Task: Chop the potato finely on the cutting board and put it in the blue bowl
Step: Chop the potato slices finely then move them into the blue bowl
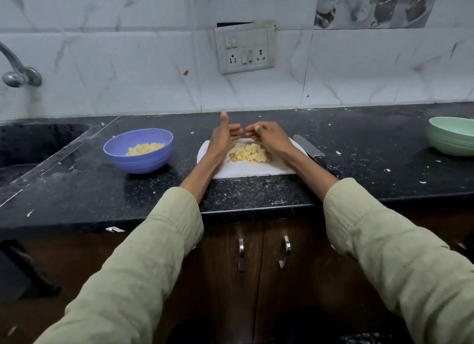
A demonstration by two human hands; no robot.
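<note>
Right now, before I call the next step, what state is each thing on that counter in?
Blue bowl: upright, partly filled with chopped potato.
Cutting board: flat on the counter, potato pile on it.
Potato pile: chopped, between both hands.
Knife: set down right of the board, untouched.
Green bowl: upright at far right, contents hidden.
Left hand: fingers curled, thumb up, holding nothing.
Right hand: fingers curled, holding nothing visible.
Tap: no water seen.
</note>
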